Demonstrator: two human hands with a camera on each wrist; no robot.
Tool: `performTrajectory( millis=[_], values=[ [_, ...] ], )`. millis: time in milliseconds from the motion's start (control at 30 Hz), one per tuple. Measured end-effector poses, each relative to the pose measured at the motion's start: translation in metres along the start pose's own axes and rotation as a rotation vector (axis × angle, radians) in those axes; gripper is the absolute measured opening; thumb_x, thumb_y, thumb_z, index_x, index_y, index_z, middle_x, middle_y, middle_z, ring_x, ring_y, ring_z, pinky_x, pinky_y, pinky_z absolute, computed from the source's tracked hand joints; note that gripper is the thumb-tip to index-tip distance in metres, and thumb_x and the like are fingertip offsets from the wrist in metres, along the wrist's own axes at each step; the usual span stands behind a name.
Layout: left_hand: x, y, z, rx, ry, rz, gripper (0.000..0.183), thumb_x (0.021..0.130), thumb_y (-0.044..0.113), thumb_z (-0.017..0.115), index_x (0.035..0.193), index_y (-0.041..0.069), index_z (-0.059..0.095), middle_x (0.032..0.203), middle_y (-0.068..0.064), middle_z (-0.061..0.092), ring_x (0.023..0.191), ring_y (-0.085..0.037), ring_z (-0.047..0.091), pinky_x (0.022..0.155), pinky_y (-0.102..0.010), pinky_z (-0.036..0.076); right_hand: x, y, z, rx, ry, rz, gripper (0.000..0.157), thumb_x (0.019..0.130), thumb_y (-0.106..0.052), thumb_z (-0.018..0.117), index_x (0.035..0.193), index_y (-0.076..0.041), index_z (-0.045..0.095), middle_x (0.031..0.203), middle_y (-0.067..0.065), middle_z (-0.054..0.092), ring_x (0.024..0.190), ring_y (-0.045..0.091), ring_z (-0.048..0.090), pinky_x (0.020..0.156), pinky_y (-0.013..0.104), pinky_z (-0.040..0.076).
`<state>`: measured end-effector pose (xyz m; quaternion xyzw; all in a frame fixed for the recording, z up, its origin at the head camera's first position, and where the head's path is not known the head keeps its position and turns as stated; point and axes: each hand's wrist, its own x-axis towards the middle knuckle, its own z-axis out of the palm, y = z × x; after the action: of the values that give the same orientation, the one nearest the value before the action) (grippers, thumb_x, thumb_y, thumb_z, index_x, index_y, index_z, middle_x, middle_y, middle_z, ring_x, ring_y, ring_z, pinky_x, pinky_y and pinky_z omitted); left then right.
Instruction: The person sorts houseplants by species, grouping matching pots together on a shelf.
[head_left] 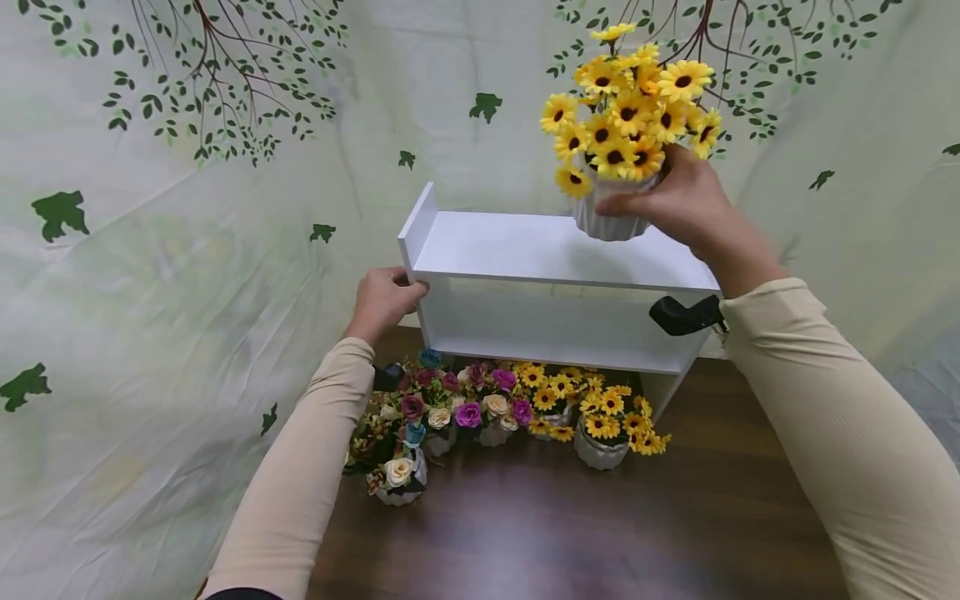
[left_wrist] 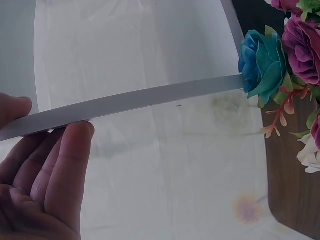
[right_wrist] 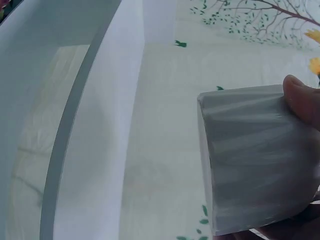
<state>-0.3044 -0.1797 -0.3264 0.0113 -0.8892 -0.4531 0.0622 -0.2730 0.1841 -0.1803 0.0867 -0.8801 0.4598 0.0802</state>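
Observation:
My right hand (head_left: 686,200) grips a white ribbed pot (head_left: 611,218) full of yellow sunflowers (head_left: 626,117), held up above the top board of a white shelf unit (head_left: 540,246). In the right wrist view the pot (right_wrist: 260,160) is apart from the board, with the thumb on its side. With thumb and fingers, my left hand (head_left: 386,302) pinches the left side panel of the shelf near its top. The left wrist view shows that panel's thin edge (left_wrist: 150,101) between thumb and fingers.
On the brown wooden floor (head_left: 555,525), several potted flowers stand in front of the shelf: sunflowers (head_left: 603,425) at the right, purple and cream roses (head_left: 468,414) in the middle, a cream-rose pot (head_left: 397,473) at the left. A leaf-printed cloth (head_left: 187,275) hangs behind.

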Motion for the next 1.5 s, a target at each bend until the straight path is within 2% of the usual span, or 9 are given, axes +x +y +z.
performTrajectory(
  millis=[133, 367, 567, 733, 833, 1167, 1267, 1500],
  values=[
    [-0.002, -0.002, 0.000, -0.005, -0.007, -0.002, 0.041, 0.089, 0.024, 0.063, 0.123, 0.000, 0.067, 0.122, -0.022, 0.069, 0.105, -0.037, 0.070, 0.083, -0.044, 0.060, 0.012, -0.004, 0.022, 0.075, 0.007, 0.006, 0.092, 0.075, -0.030, 0.087, 0.151, -0.028, 0.036, 0.155, 0.001, 0.043, 0.141, 0.022, 0.042, 0.117, 0.047, 0.036],
    [-0.006, -0.006, 0.004, 0.015, -0.012, -0.019, 0.042, 0.090, 0.024, 0.063, 0.124, 0.001, 0.066, 0.124, -0.022, 0.069, 0.103, -0.036, 0.071, 0.084, -0.043, 0.060, 0.019, -0.003, 0.057, 0.140, 0.026, 0.098, 0.091, 0.075, -0.030, 0.085, 0.151, -0.020, 0.036, 0.154, 0.004, 0.044, 0.139, 0.021, 0.045, 0.114, 0.041, 0.042],
    [-0.001, -0.002, 0.009, 0.015, -0.011, 0.003, 0.042, 0.089, 0.025, 0.063, 0.122, 0.000, 0.067, 0.122, -0.022, 0.069, 0.103, -0.036, 0.071, 0.083, -0.042, 0.060, 0.022, -0.006, 0.074, 0.199, 0.072, 0.096, 0.092, 0.074, -0.026, 0.085, 0.151, -0.022, 0.034, 0.154, 0.003, 0.044, 0.139, 0.020, 0.045, 0.114, 0.039, 0.041],
    [-0.001, -0.001, 0.006, 0.000, -0.010, -0.016, 0.042, 0.089, 0.025, 0.063, 0.124, 0.000, 0.067, 0.123, -0.022, 0.068, 0.104, -0.036, 0.071, 0.084, -0.042, 0.060, 0.027, -0.016, 0.093, 0.228, 0.096, 0.118, 0.092, 0.074, -0.030, 0.086, 0.150, -0.023, 0.035, 0.152, 0.002, 0.046, 0.138, 0.019, 0.047, 0.114, 0.037, 0.041],
    [-0.003, -0.002, 0.000, -0.003, -0.012, -0.026, 0.043, 0.090, 0.024, 0.062, 0.125, 0.001, 0.066, 0.124, -0.021, 0.068, 0.105, -0.036, 0.071, 0.085, -0.041, 0.060, 0.030, -0.023, 0.109, 0.240, 0.089, 0.114, 0.092, 0.072, -0.031, 0.087, 0.150, -0.023, 0.037, 0.150, 0.001, 0.049, 0.136, 0.017, 0.049, 0.113, 0.035, 0.041],
    [0.000, -0.002, -0.003, 0.006, -0.014, -0.032, 0.043, 0.088, 0.025, 0.062, 0.124, 0.002, 0.067, 0.124, -0.021, 0.068, 0.100, -0.037, 0.072, 0.084, -0.043, 0.060, 0.040, -0.043, 0.152, 0.270, 0.053, 0.067, 0.088, 0.071, -0.031, 0.088, 0.146, -0.020, 0.043, 0.144, 0.002, 0.055, 0.130, 0.017, 0.054, 0.109, 0.034, 0.045],
    [0.000, -0.002, -0.003, 0.008, -0.007, -0.028, 0.041, 0.088, 0.026, 0.063, 0.122, 0.003, 0.068, 0.122, -0.020, 0.070, 0.097, -0.035, 0.073, 0.083, -0.043, 0.060, 0.041, -0.047, 0.161, 0.265, 0.046, 0.053, 0.085, 0.073, -0.030, 0.087, 0.145, -0.018, 0.044, 0.142, 0.003, 0.057, 0.129, 0.018, 0.055, 0.108, 0.035, 0.045],
    [-0.003, -0.004, -0.002, 0.066, 0.025, -0.035, 0.040, 0.088, 0.031, 0.062, 0.116, 0.005, 0.073, 0.113, -0.018, 0.074, 0.092, -0.031, 0.074, 0.073, -0.035, 0.060, 0.041, -0.046, 0.175, 0.226, 0.003, 0.052, 0.079, 0.075, -0.031, 0.086, 0.143, -0.015, 0.048, 0.140, 0.004, 0.059, 0.125, 0.019, 0.057, 0.103, 0.037, 0.048]
  ],
)
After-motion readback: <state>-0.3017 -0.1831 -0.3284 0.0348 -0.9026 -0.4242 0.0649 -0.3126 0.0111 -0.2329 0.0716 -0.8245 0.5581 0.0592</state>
